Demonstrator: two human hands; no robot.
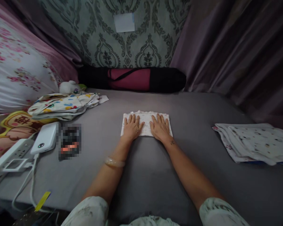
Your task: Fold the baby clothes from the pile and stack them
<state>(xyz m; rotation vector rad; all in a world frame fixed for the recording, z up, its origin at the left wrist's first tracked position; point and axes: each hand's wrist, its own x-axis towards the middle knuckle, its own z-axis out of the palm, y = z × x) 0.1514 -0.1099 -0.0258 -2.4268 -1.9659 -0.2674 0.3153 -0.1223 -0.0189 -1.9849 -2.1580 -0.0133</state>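
A folded white cloth [145, 121] with a faint small print lies flat on the grey bed sheet [151, 169], a slightly ruffled edge along its far side. My left hand [132, 127] presses flat on its left half, fingers stretched forward and apart. On the right half rests my right hand [159, 127], palm down with the fingers spread. The thumbs point toward each other, with a strip of cloth showing between them. Neither hand grips the cloth. What garment or item it is, I cannot tell.
Folded patterned cloths [257, 141] lie at the right, and a pile of colourful printed cloths [63, 105] at the left. Nearer left are a white power bank [46, 138], a power strip [11, 160] with cables and a blurred item [70, 141]. A long black-and-red bag [132, 79] lies along the wall.
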